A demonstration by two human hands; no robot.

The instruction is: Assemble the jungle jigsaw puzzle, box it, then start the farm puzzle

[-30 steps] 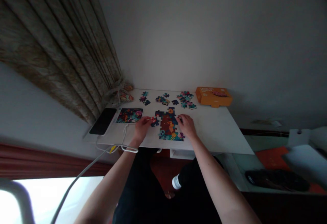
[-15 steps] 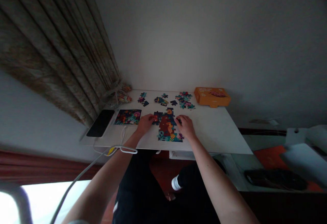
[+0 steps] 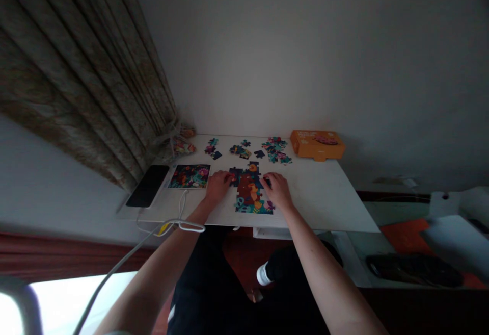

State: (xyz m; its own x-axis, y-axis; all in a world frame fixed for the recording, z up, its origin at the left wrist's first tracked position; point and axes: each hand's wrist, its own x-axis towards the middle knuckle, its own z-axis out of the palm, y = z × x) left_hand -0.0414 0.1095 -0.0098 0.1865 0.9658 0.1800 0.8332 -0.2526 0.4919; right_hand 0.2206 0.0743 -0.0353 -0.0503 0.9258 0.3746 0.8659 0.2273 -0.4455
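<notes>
At the centre of the white desk (image 3: pixel 313 197), a part-built jigsaw puzzle (image 3: pixel 249 192) lies flat between the person's hands. The left hand (image 3: pixel 218 186) and right hand (image 3: pixel 275 190) rest narrowly curled against its left and right edges; whether either grips a piece, I cannot tell. Loose pieces (image 3: pixel 275 150) lie toward the far edge, left of an orange box (image 3: pixel 317 145).
</notes>
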